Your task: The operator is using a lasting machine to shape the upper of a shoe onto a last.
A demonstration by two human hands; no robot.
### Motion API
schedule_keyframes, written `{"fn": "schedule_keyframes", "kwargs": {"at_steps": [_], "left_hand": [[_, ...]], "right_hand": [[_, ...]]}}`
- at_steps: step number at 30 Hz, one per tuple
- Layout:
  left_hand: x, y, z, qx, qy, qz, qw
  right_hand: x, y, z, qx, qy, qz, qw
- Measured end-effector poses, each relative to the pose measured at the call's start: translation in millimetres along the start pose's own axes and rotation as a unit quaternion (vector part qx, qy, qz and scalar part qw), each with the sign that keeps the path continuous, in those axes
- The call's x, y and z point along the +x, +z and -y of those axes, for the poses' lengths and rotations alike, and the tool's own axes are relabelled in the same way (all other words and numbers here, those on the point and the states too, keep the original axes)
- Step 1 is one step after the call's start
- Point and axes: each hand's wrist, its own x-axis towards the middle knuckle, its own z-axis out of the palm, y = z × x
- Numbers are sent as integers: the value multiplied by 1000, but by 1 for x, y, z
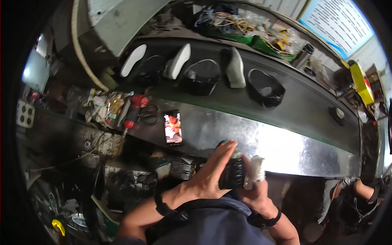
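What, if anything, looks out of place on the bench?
The lit phone lies face up on the metal ledge, seemingly a personal item in a workspace with pale shoe-shaped pieces. No obvious spill stands out.

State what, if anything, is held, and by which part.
A black item, held by its sides between the left hand and right hand; its exact kind cannot be told.

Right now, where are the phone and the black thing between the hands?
Phone [173,127]: head view, middle of its lit screen.
Black thing [235,173]: head view, middle of its visible side.
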Motion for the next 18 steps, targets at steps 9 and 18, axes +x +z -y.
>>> {"fn": "schedule_keyframes", "kwargs": {"at_steps": [9,18], "left_hand": [[28,24,14,151,15,134,979],[-108,-7,62,74,-252,-72,962]], "right_hand": [[23,-44,13,-33,151,-82,985],[-75,-172,-179,443,323,-319,773]]}}
